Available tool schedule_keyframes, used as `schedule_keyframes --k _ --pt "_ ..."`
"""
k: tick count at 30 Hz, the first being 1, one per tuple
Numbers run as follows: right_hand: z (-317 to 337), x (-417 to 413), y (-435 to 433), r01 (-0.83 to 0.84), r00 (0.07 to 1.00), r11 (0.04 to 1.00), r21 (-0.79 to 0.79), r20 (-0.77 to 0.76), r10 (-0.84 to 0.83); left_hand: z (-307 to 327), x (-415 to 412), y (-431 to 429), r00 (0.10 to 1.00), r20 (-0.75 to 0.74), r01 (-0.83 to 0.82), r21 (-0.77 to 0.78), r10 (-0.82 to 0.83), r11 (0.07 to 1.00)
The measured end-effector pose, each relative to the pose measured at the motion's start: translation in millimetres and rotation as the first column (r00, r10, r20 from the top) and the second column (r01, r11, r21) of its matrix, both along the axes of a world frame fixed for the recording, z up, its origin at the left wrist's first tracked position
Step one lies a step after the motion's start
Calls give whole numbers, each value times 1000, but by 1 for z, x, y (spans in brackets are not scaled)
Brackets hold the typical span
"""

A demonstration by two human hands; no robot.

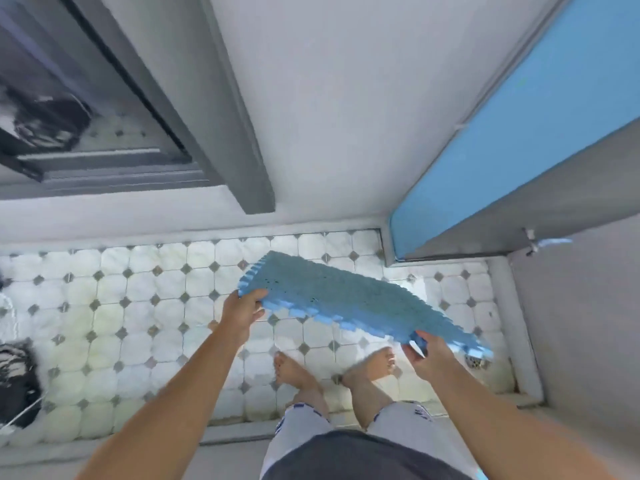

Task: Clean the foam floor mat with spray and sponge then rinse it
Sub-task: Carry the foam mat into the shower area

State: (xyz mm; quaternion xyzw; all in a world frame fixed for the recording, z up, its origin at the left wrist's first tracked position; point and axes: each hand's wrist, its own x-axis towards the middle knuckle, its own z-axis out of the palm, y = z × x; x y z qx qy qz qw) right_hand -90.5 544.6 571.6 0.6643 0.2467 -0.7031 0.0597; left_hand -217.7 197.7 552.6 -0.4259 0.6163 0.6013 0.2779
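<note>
A light blue foam floor mat (pixel 332 296) with jigsaw edges hangs in the air above the tiled floor, tilted down toward the right. My left hand (pixel 242 311) grips its near left corner from below. My right hand (pixel 427 356) grips the near right edge, fingers curled round the foam. My bare feet (pixel 367 367) stand on the tiles beneath the mat. No spray bottle or sponge is in view.
The floor is white tile with small grey diamonds (pixel 138 323), bounded by a low raised curb (pixel 519 327). A floor drain (pixel 479 362) sits at the right. A blue door (pixel 512 140) stands at the right, a grey door frame (pixel 221 109) at the left, a dark object (pixel 17 386) at the far left.
</note>
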Motion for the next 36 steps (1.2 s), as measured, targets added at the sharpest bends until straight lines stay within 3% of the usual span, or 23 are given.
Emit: schedule_keyframes --k 2,4,9,14,20,28,32,36 --pt "-5 24 36 31 995 999 33 98 -34 3 -13 56 989 18 150 -26 -150 988" --pt "-14 54 75 160 966 985 70 194 -171 8 -24 115 966 55 256 -42 -254 966" --pt "-25 113 137 473 858 874 112 169 -486 -1 -37 247 847 99 526 -20 -522 850" --pt "-24 150 165 626 732 764 157 218 -645 -12 -37 339 716 140 690 5 -684 723" --pt "-34 169 176 738 608 647 191 228 -761 -35 -39 401 626 101 770 72 -773 633" --pt "-47 153 193 863 350 387 326 166 -922 -51 -61 472 545 13 835 87 -839 544" --pt "-52 154 201 851 313 330 409 112 -943 -57 -62 492 521 -12 849 115 -854 516" --pt "-64 153 207 872 296 288 396 43 -954 -71 -63 516 507 -41 858 116 -861 500"
